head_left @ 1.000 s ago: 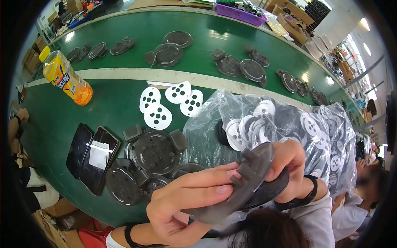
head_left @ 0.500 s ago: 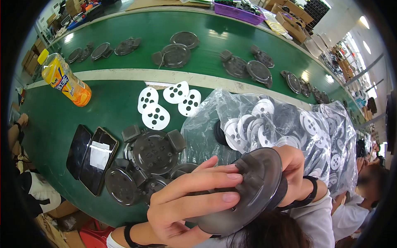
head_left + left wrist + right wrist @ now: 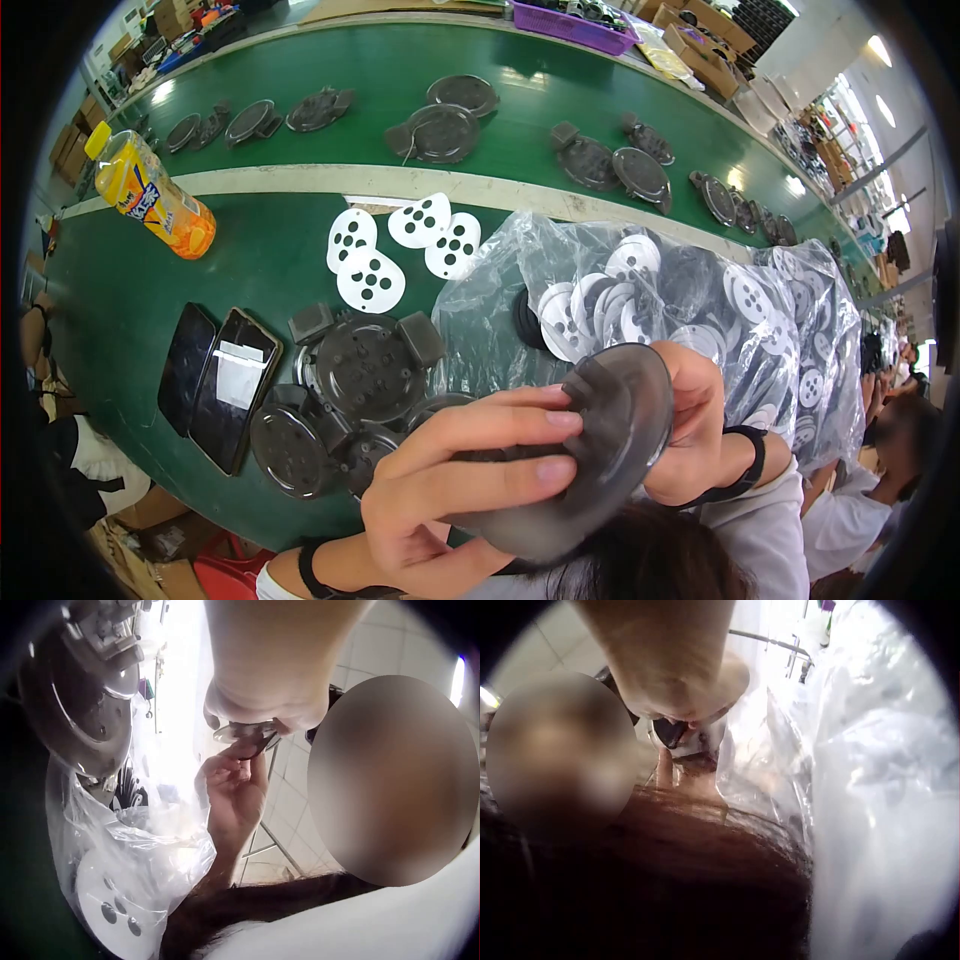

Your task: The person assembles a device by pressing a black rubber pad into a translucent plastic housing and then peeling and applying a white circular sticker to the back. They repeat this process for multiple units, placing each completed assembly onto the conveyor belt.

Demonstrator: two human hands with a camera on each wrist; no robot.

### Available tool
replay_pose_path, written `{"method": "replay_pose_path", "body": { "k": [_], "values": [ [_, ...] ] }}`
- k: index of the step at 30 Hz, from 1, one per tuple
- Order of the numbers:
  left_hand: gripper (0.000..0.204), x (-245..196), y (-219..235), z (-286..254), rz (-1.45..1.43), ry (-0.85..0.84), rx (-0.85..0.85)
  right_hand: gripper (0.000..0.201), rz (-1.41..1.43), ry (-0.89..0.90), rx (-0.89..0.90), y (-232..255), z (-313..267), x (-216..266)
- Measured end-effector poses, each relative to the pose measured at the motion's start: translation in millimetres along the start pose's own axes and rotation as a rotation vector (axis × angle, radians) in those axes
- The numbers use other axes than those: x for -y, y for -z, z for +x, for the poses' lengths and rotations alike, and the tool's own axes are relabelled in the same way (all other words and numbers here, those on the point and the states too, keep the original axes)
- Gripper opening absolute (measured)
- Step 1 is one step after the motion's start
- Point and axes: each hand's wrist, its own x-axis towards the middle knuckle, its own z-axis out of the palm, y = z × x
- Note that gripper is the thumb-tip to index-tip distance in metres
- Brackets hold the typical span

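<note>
In the head view, a smoky-grey round plastic cover [image 3: 625, 450] is held up at a tilt over the front of the green table. My left hand [image 3: 440, 490] grips it from the left, fingers laid across its face and the thumb low at its edge. My right hand [image 3: 690, 420] pinches it at the right rim, with the fingertips hidden behind the cover. From below, the left wrist view shows both hands meeting at the part's dark edge [image 3: 259, 742]. Several similar grey covers [image 3: 365, 365] lie on the table left of my hands.
A clear plastic bag [image 3: 480, 320] of white perforated discs [image 3: 565, 325] lies behind my right hand. Loose white discs [image 3: 372, 280], two dark phones [image 3: 235, 390] and an orange drink bottle [image 3: 155, 200] are further left. More covers [image 3: 440, 133] sit on the green belt beyond. Another person sits at the right.
The cover has turned so that its smooth outer rim shows more, and the dark round piece seen behind it is now hidden. Covers on the belt have shifted right.
</note>
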Motion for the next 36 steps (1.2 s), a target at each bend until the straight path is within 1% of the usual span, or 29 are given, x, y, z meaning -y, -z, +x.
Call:
{"method": "replay_pose_path", "body": {
  "k": [3, 4, 5, 7, 9, 11, 13, 18, 20, 21, 22, 23, 24, 25, 26, 27, 28, 29, 31, 32, 33, 34, 35, 36],
  "values": [
    [0.036, -1, 0, 8, -0.040, 0.031, 0.035, 0.020, -0.023, 0.000, 0.007, -2, 1, -2],
    [0.040, 0, -7, 8, -0.212, 0.022, -0.070, 0.021, 0.009, 0.037, -0.006, -3, 2, -4],
    [0.040, 1, -9, 6, -0.211, 0.035, -0.070, 0.022, 0.042, 0.072, -0.021, -4, 2, -5],
    [0.040, 1, -11, 2, -0.412, 0.104, -0.155, 0.023, 0.085, 0.046, -0.042, -4, 1, -6],
    [0.041, 1, -10, 1, -0.433, 0.153, -0.146, 0.023, 0.046, -0.008, -0.034, -3, 1, -4],
    [0.040, -2, -11, 1, -0.445, 0.182, -0.199, 0.022, 0.046, -0.013, -0.055, -3, 1, -4],
    [0.040, -2, -13, 0, -0.452, 0.190, -0.202, 0.022, 0.044, -0.022, -0.005, 0, 1, -5],
    [0.039, 2, -8, 1, -0.467, 0.182, -0.167, 0.020, 0.068, 0.013, -0.001, -2, 4, -11],
    [0.039, 8, -5, 2, -0.331, 0.034, -0.098, 0.020, 0.101, 0.031, 0.000, -3, 3, -12],
    [0.039, 6, -4, 4, -0.327, 0.026, -0.098, 0.019, 0.097, -0.018, -0.003, -2, 3, -11],
    [0.040, 3, -2, 6, -0.236, 0.017, -0.066, 0.018, 0.091, -0.069, -0.005, -2, 2, -10],
    [0.040, 1, 0, 8, -0.145, 0.005, -0.034, 0.018, 0.085, -0.065, 0.002, 0, 2, -8],
    [0.041, 2, 1, 10, -0.106, -0.033, -0.017, 0.018, 0.156, -0.117, 0.034, 2, 2, -7],
    [0.037, 2, -2, 11, -0.016, -0.108, -0.039, 0.018, 0.223, -0.173, 0.065, 4, 2, -6],
    [0.037, -1, -2, 6, 0.101, -0.085, -0.022, 0.022, 0.394, 0.027, 0.074, -5, 3, -15],
    [0.037, -5, -2, 3, 0.217, -0.065, -0.007, 0.022, 0.379, 0.027, 0.085, 0, 0, -21],
    [0.037, -10, -2, 3, 0.242, -0.044, -0.010, 0.026, 0.485, -0.162, 0.175, 7, -3, -28],
    [0.035, -4, 1, 4, 0.305, -0.188, 0.061, 0.029, 0.588, -0.355, 0.259, 11, -6, -33],
    [0.017, 9, 6, 19, 0.329, -0.510, 0.088, 0.033, 0.602, -0.336, 0.300, 14, -11, -39],
    [0.031, 11, 12, 12, 0.306, -0.494, 0.152, 0.034, 0.617, -0.387, 0.300, 16, -14, -42],
    [0.031, 9, 9, 13, 0.301, -0.504, 0.141, 0.034, 0.631, -0.439, 0.299, 16, -12, -39],
    [0.029, 4, 4, 13, 0.294, -0.492, 0.088, 0.028, 0.594, -0.514, 0.240, 14, -11, -26],
    [0.027, 1, 2, 14, 0.288, -0.476, 0.038, 0.028, 0.585, -0.519, 0.239, 13, -8, -26],
    [0.026, 8, 11, 9, 0.327, -0.486, 0.085, 0.022, 0.474, -0.291, 0.229, 9, -4, -27]
  ]
}}
